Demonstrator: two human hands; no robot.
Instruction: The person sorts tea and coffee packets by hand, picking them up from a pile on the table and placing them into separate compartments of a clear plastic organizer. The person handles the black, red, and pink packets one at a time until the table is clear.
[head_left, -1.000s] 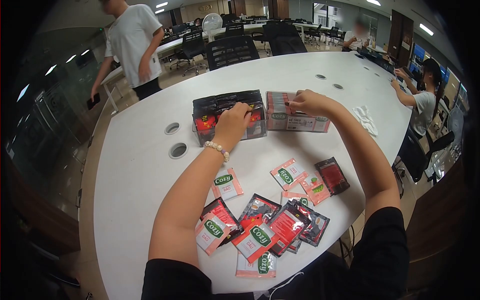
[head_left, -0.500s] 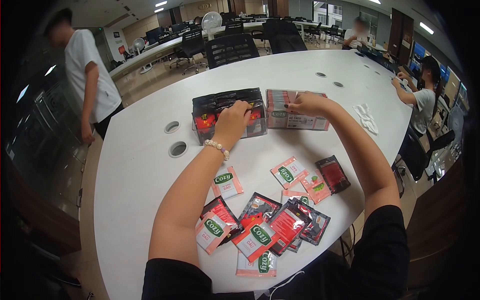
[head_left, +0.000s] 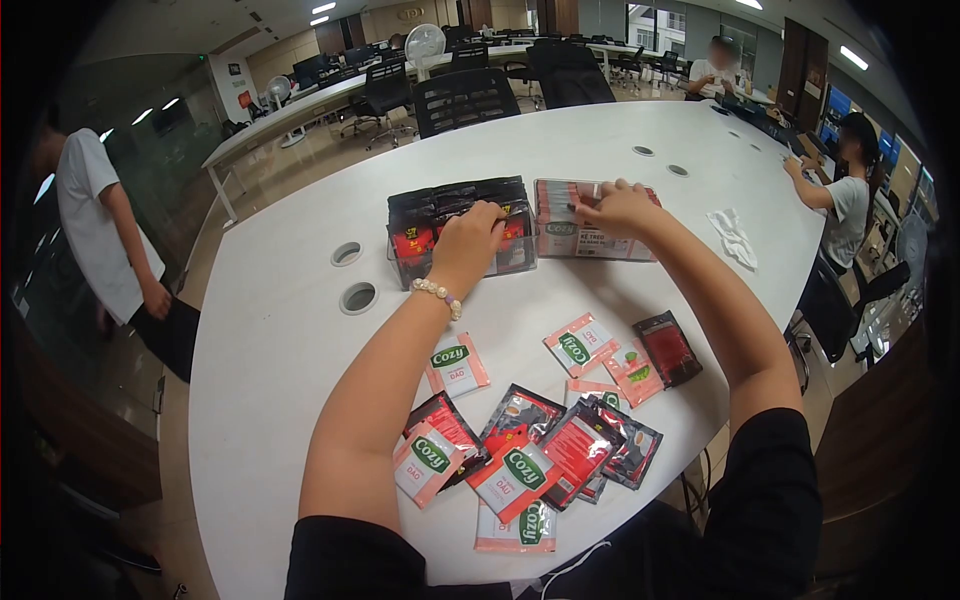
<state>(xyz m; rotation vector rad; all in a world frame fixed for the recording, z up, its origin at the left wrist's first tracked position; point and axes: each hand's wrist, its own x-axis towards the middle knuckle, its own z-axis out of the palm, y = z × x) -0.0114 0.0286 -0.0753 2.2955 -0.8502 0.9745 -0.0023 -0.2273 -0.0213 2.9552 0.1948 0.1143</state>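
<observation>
My left hand [head_left: 468,243] lies over a clear bin [head_left: 412,272] of upright black-and-red coffee sachets [head_left: 411,243]. Its fingers are curled onto the sachets; the fingertips are partly hidden. At the second clear bin [head_left: 645,250], my right hand [head_left: 622,208] reaches over pink Cozy tea sachets [head_left: 557,205], thumb and fingers apart. Nearer me, loose sachets lie scattered and overlapping: a Cozy sachet [head_left: 458,364], another Cozy sachet [head_left: 520,478], a red-and-black coffee sachet [head_left: 572,455] and a dark red sachet [head_left: 668,348] among several.
A crumpled white tissue [head_left: 733,238] lies right of the bins on the white table [head_left: 270,400]. Round cable holes [head_left: 357,298] sit at the left. A person in a white shirt [head_left: 105,220] stands at the left; another person [head_left: 850,200] sits at the right edge.
My right hand's fingers have lifted and spread slightly over the tea sachets. My left hand stays in place. The person at the left has moved further left.
</observation>
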